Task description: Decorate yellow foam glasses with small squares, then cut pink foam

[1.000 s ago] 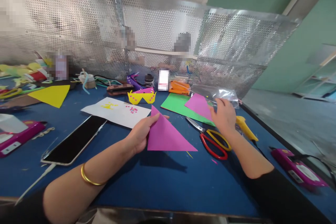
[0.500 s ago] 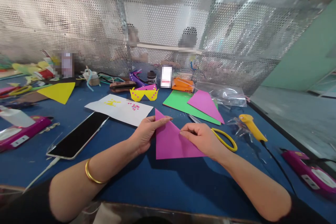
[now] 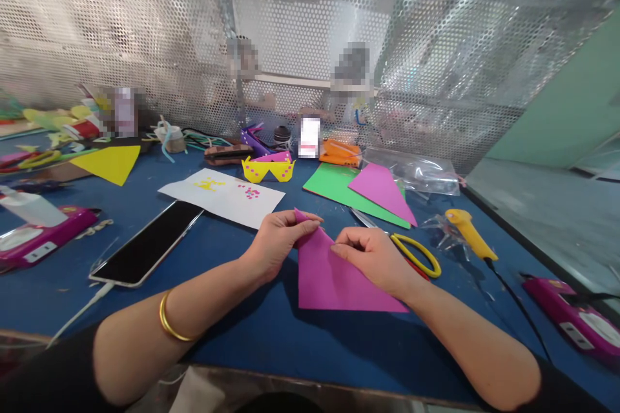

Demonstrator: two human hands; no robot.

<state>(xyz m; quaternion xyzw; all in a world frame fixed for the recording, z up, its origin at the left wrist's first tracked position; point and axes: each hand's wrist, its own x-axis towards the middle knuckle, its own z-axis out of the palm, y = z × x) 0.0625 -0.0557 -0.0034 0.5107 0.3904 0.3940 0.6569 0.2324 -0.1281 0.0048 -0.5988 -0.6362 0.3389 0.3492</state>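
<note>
A triangular sheet of magenta craft foam or paper (image 3: 334, 277) is held up above the blue tabletop, its straight edge toward me. My left hand (image 3: 281, 239) pinches it near the top corner, thumb in front. Along the slanted edge, my right hand (image 3: 371, 255) grips the same sheet between thumb and fingers. Scissors with yellow handles (image 3: 419, 255) lie just beyond my right hand, blades partly showing. Behind my left hand is a white sheet (image 3: 227, 200) with small yellow and pink bits on it.
A charging phone (image 3: 150, 245) lies left. Yellow paper glasses (image 3: 268, 170), green sheets (image 3: 334, 187) and a pink piece (image 3: 380, 190) lie farther back. At right are a yellow glue gun (image 3: 469, 235) and a magenta power strip (image 3: 571, 316). A perforated metal screen (image 3: 300, 19) stands behind.
The magenta sheet has come slightly lower and to the right, its bottom edge nearer me. Both hands keep their pinch on it. The view has shifted a little.
</note>
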